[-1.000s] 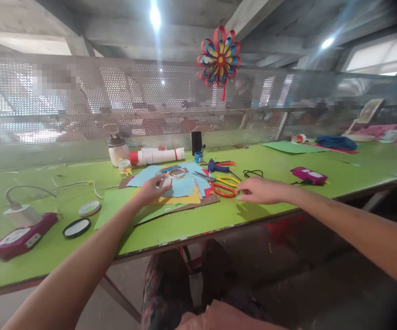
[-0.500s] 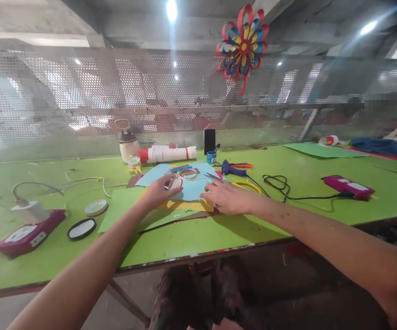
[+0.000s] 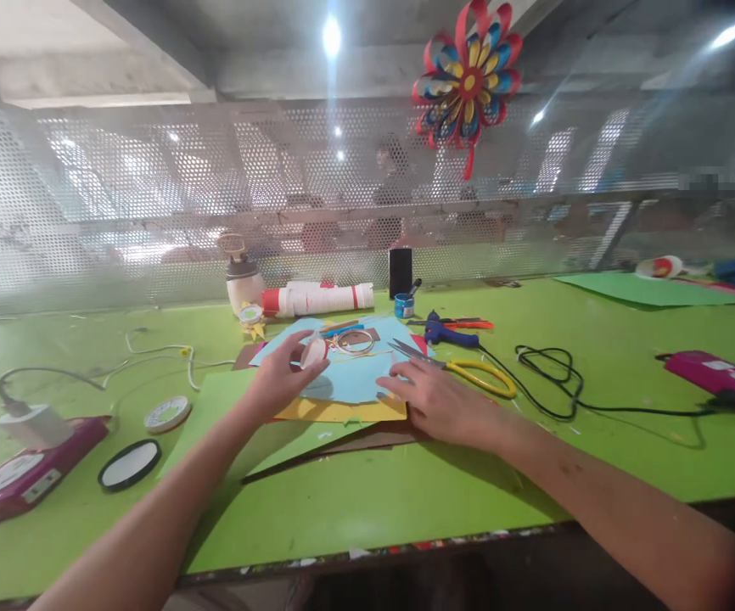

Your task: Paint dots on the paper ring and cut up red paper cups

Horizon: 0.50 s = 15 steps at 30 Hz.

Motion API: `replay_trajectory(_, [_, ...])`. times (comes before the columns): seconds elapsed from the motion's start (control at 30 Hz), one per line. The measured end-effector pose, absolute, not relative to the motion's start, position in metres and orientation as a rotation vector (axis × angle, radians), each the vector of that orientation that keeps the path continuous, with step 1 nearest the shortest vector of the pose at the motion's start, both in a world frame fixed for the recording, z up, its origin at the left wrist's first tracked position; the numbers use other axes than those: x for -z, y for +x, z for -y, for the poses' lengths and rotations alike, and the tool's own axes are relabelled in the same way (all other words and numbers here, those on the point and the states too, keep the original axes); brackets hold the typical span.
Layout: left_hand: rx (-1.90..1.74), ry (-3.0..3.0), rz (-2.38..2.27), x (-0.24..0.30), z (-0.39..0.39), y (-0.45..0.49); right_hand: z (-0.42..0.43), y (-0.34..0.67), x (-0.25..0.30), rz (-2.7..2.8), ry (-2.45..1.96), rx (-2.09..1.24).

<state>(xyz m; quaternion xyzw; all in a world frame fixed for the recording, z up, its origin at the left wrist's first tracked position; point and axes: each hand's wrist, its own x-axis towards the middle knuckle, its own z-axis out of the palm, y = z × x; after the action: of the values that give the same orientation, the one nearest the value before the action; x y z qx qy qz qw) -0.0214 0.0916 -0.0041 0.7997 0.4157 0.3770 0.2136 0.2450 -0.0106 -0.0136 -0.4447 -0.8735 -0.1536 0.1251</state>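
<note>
My left hand [image 3: 283, 373] is closed with thumb and fingers around a small white round piece with a red edge [image 3: 314, 353], just above a light blue paper sheet [image 3: 355, 378]. My right hand [image 3: 434, 397] is open at the right edge of that sheet, fingers apart and slightly bent, with nothing visible in them. Right beside it lie yellow-handled scissors [image 3: 482, 378], blades toward the sheet. A pale ring [image 3: 355, 342] and blue and brown sticks [image 3: 344, 329] lie on the blue paper. Yellow paper [image 3: 342, 411] and green paper [image 3: 215, 416] lie underneath.
A blue glue gun [image 3: 450, 333] trails a black cord. A tape roll [image 3: 167, 414], a black-rimmed disc [image 3: 129, 464] and a magenta power strip [image 3: 36, 467] are at left. Behind stand a bottle [image 3: 244, 288], a white paper tube [image 3: 322, 299] and a blue jar [image 3: 404, 305].
The whole view has shifted and come nearer the table. My left hand still holds the white round piece, now slightly lifted. My right hand has drawn back a little from the scissors.
</note>
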Motion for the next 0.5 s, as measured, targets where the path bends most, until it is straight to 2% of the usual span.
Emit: replay_trajectory(0.5, [-0.836,2.365,-0.962,-0.012,-0.064,-0.015,-0.015,0.268,0.024,2.316,-1.26,0.127])
